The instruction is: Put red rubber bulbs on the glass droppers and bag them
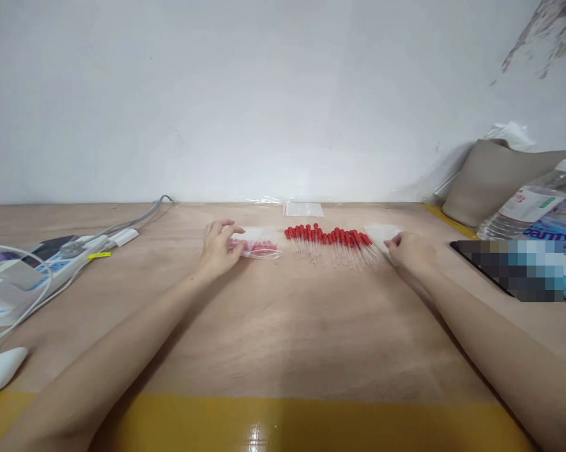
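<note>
My left hand (220, 249) rests at the left end of a clear zip bag (264, 253) with red rubber pieces inside. Its fingers are spread and touch or overlap the bag's edge. Between my hands lie two clusters of droppers (311, 233), each a thin clear tube with a red bulb, bulbs pointing to the wall. To their right is a whitish, flat plastic bag (379, 233). My right hand (409, 251) has thumb and fingers pinched together at that bag's right edge.
A small white zip bag (303, 209) lies by the wall. On the left are a power strip (66, 254) with cables and a white mouse-like object (2, 370). A water bottle (522, 204), a grey bin-like container (480, 182) and a blurred-out dark device (513, 270) are at right.
</note>
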The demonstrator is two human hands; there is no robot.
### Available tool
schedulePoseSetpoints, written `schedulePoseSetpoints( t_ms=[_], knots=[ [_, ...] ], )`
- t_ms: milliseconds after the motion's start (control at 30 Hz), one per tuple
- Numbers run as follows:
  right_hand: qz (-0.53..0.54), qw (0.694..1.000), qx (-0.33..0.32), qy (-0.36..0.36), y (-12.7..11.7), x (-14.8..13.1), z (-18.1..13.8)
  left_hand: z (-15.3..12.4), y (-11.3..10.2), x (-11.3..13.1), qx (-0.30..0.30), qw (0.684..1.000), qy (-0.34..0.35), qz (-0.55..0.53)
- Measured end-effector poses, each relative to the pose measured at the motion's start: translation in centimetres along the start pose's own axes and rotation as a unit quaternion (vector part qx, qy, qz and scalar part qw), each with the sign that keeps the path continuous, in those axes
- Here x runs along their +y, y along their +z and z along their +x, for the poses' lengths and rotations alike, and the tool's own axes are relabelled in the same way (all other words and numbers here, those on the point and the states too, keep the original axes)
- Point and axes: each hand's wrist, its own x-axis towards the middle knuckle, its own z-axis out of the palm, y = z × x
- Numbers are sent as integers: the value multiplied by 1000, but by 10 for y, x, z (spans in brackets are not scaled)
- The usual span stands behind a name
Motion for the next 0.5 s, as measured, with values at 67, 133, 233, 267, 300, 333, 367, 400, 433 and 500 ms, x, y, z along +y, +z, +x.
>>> schedulePoseSetpoints(
  t_ms=[67,133,233,267,300,333,367,400,433,500],
  knots=[
    [76,991,98,-54,-6,-11,-9,-16,0,12,7,999,38,-28],
    [165,961,138,-174,-12,-29,-25,-29,0,23,2,996,64,-70],
    [266,865,40,-423,-17,-62,-64,-42,-1,39,-3,989,65,-135],
    [269,827,-12,-494,-18,-71,-79,-44,-2,43,-13,986,56,-156],
    [265,794,-50,-545,-19,-78,-92,-45,-4,47,-29,983,48,-176],
    [249,763,-88,-590,-19,-83,-104,-46,-6,50,-51,979,45,-192],
    [238,741,-103,-619,-18,-86,-113,-46,-8,53,-83,974,53,-202],
    [223,734,-103,-633,-17,-87,-119,-46,-11,54,-125,967,76,-209],
    [211,736,-94,-636,-15,-87,-122,-46,-13,55,-175,955,108,-213],
    [202,763,-59,-611,-9,-83,-119,-46,-17,57,-279,917,183,-219]
  ],
)
